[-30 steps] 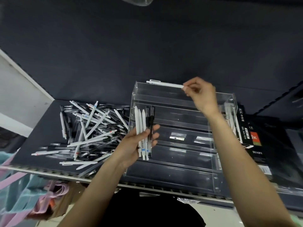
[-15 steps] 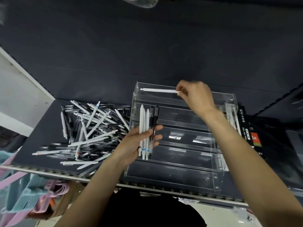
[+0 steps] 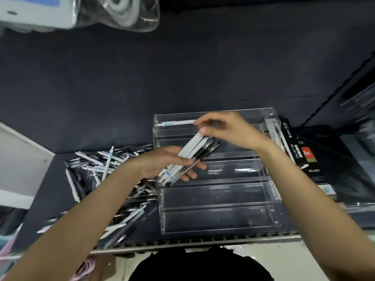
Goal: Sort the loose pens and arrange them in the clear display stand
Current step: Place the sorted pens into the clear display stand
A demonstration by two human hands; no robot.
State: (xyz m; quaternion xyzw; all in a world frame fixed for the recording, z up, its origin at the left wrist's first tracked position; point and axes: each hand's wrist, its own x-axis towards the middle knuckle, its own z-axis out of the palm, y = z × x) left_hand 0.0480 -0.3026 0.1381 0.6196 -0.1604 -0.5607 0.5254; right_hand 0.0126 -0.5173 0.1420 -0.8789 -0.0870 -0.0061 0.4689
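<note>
While the left hand grips a bundle of pens fanned side by side across its palm, the head view shows the tips angled up and to the right toward the right hand. This presentation probably lets one pen at a time be drawn off without the rest being set down. The right hand hangs over the bundle with its fingers curled down, the fingertips at the upper end of a white pen; motion blur prevents confirming whether they pinch it or only touch it. A single white pen lies lengthwise in the rear, uppermost trough of the clear display stand, which suggests the rows are filled from the back. The lower troughs hold no pens that can be seen.

The loose pens lie heaped just left of the stand on a dark shelf with a slotted front rail. A dark panel backs the shelf. Black boxes marked as gel ink pens stand to the right of the stand, and wrapped goods sit above.
</note>
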